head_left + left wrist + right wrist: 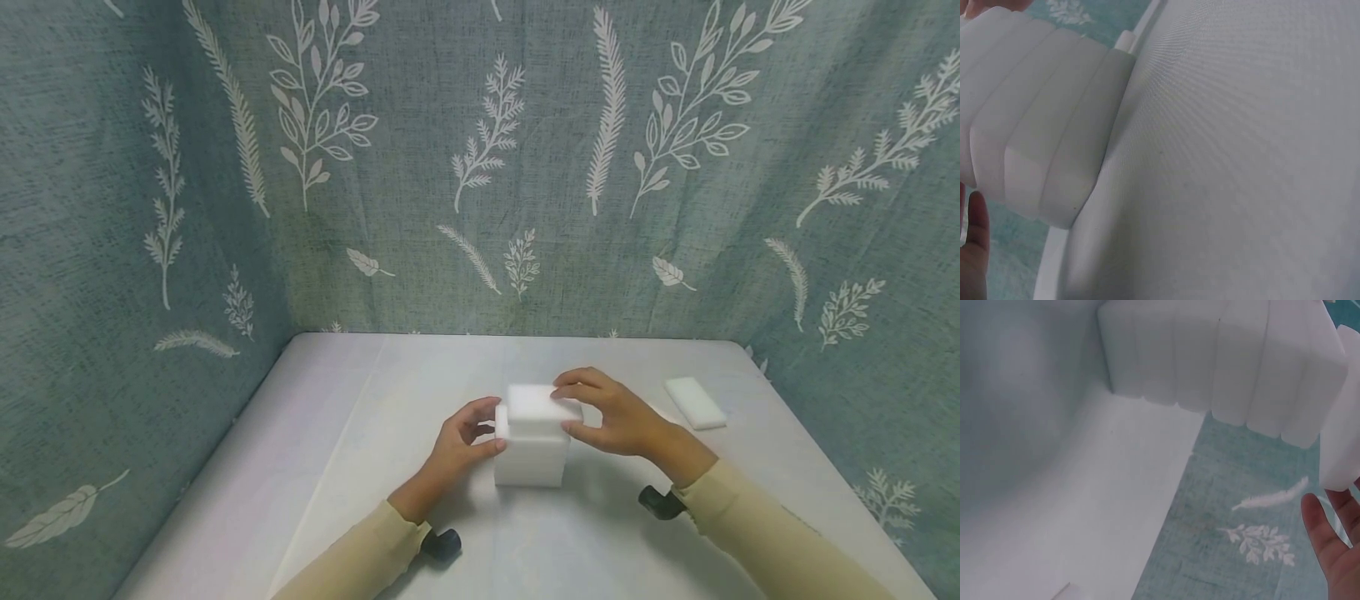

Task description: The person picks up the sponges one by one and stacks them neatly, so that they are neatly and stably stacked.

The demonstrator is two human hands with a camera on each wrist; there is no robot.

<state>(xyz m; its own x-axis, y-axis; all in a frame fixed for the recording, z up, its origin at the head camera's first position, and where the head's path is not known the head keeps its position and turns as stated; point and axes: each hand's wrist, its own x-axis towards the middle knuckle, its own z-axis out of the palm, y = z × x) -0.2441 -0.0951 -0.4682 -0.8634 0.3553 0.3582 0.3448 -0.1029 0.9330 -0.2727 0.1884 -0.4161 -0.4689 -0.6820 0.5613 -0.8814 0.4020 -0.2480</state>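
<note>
A squared stack (528, 464) of smooth, white, round-edged foam blocks stands upright on the pale, finely woven surface (397, 375). The left hand (465, 433) holds its left side, fingers and thumb curved round it. The right hand (611, 412) pinches the right end of a matching flat block (534, 403) above, set off to the right. A loose sponge (696, 403), flat and rectangular, lies farther right.

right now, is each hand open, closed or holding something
Left hand: closed around the left end of the white stack.
Right hand: holding the top white block by its right end.
</note>
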